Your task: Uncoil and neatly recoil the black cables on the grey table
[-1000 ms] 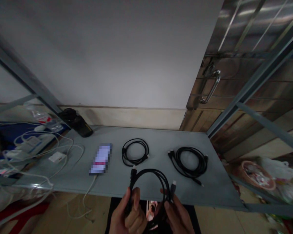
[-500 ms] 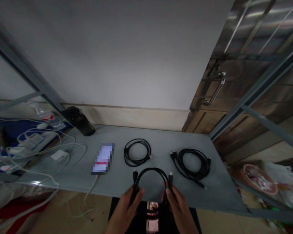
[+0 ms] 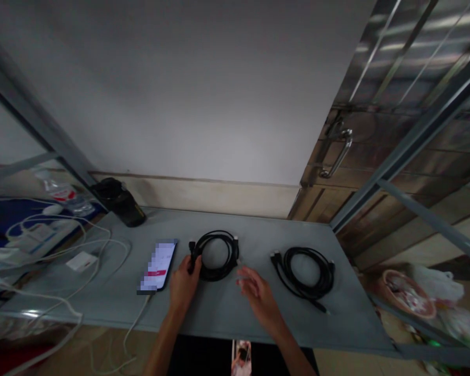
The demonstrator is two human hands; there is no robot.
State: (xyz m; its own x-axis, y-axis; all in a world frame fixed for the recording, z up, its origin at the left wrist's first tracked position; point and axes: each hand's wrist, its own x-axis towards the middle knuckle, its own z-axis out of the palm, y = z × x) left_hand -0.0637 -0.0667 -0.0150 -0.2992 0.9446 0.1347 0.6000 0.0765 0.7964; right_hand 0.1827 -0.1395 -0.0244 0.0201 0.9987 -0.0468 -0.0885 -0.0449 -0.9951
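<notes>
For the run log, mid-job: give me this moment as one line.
left hand: gripping coiled black cable | right hand: open, empty, over grey table | nearby: second black cable coil, phone

Dim light mutes the cable [image 3: 215, 278]; glare streaks the metal panel [image 3: 391, 57].

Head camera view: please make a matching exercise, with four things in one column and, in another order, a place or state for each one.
Things:
1. Left hand
2. Right hand
3. Smartphone
4. Dark bottle

Places or states:
A. Open, holding nothing
B. At the far edge of the grey table
C. Closed on a coiled black cable
D. Lying flat, with a white cable at its near end

Right pairs: 1-C, 2-A, 3-D, 4-B
</notes>
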